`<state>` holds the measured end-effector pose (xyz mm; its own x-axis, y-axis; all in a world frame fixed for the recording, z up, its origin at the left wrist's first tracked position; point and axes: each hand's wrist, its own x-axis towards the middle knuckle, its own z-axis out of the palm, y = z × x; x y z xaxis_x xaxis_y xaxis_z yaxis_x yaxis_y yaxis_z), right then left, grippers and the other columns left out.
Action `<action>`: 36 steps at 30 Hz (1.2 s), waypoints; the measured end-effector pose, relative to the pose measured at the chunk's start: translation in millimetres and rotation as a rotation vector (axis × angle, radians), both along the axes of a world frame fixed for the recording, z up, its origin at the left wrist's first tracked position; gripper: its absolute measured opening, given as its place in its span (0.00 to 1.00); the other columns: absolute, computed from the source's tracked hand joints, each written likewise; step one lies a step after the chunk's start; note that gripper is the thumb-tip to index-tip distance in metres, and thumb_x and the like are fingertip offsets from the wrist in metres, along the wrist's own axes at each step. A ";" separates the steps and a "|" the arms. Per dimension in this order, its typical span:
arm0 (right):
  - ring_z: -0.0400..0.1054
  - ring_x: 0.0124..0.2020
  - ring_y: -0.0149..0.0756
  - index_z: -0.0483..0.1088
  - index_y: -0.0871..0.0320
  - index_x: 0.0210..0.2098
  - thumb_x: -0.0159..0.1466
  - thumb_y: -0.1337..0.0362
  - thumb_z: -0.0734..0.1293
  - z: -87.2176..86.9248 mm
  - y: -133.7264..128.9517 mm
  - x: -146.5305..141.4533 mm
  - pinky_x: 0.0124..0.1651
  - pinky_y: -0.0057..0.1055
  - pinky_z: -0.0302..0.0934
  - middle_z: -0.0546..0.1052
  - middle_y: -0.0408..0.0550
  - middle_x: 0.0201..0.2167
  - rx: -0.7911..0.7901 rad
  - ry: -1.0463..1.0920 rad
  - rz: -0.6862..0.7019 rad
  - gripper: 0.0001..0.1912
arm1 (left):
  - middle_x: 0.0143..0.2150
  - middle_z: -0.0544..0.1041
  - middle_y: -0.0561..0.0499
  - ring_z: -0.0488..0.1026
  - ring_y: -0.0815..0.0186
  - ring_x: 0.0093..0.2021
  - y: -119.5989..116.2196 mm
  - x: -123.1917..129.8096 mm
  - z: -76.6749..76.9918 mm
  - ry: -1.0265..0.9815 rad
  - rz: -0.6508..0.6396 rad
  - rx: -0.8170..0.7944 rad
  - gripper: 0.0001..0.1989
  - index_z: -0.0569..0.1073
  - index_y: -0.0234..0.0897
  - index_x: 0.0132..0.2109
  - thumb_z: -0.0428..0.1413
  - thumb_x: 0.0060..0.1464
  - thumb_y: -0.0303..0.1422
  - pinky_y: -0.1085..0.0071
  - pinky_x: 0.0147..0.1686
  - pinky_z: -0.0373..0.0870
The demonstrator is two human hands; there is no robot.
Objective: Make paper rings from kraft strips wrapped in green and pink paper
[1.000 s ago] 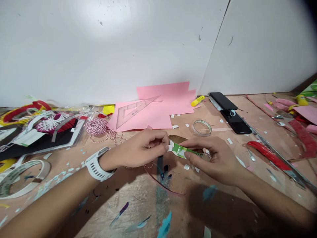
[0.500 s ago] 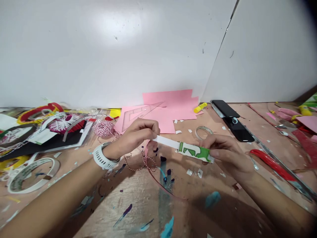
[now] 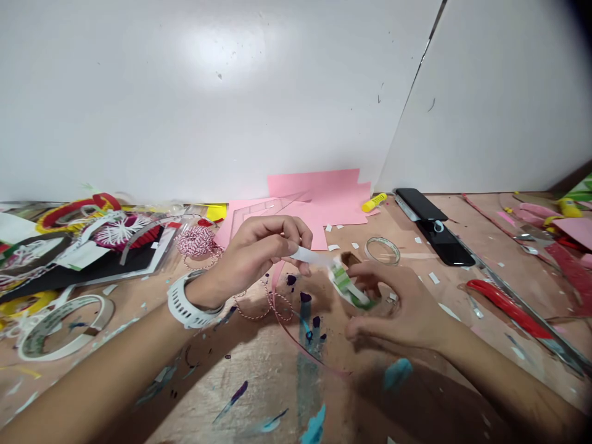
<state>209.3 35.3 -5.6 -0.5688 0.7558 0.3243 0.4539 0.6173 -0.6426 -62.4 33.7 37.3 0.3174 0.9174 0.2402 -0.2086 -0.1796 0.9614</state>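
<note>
Near the middle of the table my left hand [image 3: 268, 250] is closed, pinching the end of a narrow white strip [image 3: 312, 256] between thumb and fingers. A white watch band circles that wrist. The strip runs right to a green-and-white printed piece [image 3: 343, 280], which looks curled, with brown showing on its inner side; motion blurs it. My right hand [image 3: 393, 302] is around the right side of this piece, thumb and fingers spread apart. Whether a fingertip touches the piece is hard to make out. Pink ribbon [image 3: 300, 345] and red-and-white twine [image 3: 263, 308] lie below the hands.
Pink paper sheets [image 3: 333, 197] and a clear set square [image 3: 259, 209] lie at the back. A yellow glue stick [image 3: 374, 202], tape ring [image 3: 382, 250], phone [image 3: 451, 243] and red-handled cutter [image 3: 509, 308] are right. A twine ball [image 3: 198, 240] and tape roll [image 3: 65, 327] are left.
The green-and-white piece has gone from stretched flat to curled and shifted left. My right hand has opened from its pinch on it. My left hand has moved slightly right, still holding the strip.
</note>
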 end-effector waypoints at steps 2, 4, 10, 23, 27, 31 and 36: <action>0.65 0.25 0.32 0.73 0.53 0.51 0.55 0.52 0.79 -0.6 -2.4 -3.3 0.28 0.30 0.60 0.75 0.39 0.29 0.144 -0.015 -0.031 0.27 | 0.33 0.72 0.50 0.73 0.68 0.32 -0.5 1.1 -0.3 -0.010 -0.015 -0.001 0.07 0.71 0.35 0.25 0.57 0.51 0.25 0.68 0.32 0.77; 0.69 0.27 0.34 0.71 0.53 0.57 0.60 0.58 0.76 -3.0 -2.0 -3.4 0.30 0.32 0.63 0.78 0.42 0.32 0.253 -0.023 -0.045 0.27 | 0.33 0.72 0.50 0.73 0.67 0.33 -0.4 1.5 -1.0 -0.024 -0.032 0.003 0.08 0.71 0.35 0.25 0.56 0.52 0.24 0.68 0.33 0.76; 0.75 0.33 0.39 0.62 0.48 0.68 0.62 0.61 0.74 -8.8 2.0 2.0 0.33 0.36 0.67 0.82 0.47 0.40 0.382 -0.058 -0.021 0.37 | 0.33 0.73 0.49 0.70 0.67 0.33 -4.7 3.3 1.9 0.048 -0.037 0.038 0.08 0.70 0.36 0.26 0.55 0.53 0.25 0.68 0.33 0.71; 0.78 0.35 0.41 0.72 0.47 0.53 0.61 0.64 0.74 -3.7 -19.9 -19.7 0.36 0.38 0.71 0.83 0.45 0.40 0.284 0.040 0.007 0.21 | 0.37 0.74 0.49 0.71 0.67 0.33 -22.9 12.5 13.0 0.184 -0.168 0.002 0.08 0.70 0.36 0.29 0.55 0.57 0.26 0.66 0.33 0.67; 0.79 0.39 0.44 0.69 0.44 0.57 0.61 0.67 0.72 -4.7 -18.7 -17.8 0.41 0.41 0.73 0.83 0.45 0.43 0.266 0.018 0.013 0.25 | 0.36 0.75 0.49 0.71 0.67 0.33 -24.8 13.9 15.8 0.193 -0.170 0.020 0.08 0.70 0.36 0.28 0.55 0.56 0.25 0.67 0.34 0.67; 0.79 0.43 0.47 0.67 0.44 0.61 0.60 0.69 0.72 -8.3 -18.6 -16.7 0.47 0.44 0.75 0.83 0.48 0.47 0.337 0.037 0.019 0.31 | 0.36 0.75 0.49 0.69 0.67 0.33 -26.4 15.2 19.9 0.198 -0.172 0.020 0.08 0.69 0.36 0.28 0.54 0.55 0.25 0.68 0.32 0.66; 0.79 0.50 0.47 0.66 0.45 0.64 0.60 0.70 0.72 -11.2 -19.9 -14.1 0.53 0.43 0.74 0.82 0.48 0.53 0.283 0.073 0.040 0.34 | 0.35 0.74 0.49 0.70 0.67 0.33 -25.1 14.6 21.7 0.183 -0.158 0.036 0.08 0.69 0.36 0.27 0.55 0.54 0.24 0.68 0.33 0.67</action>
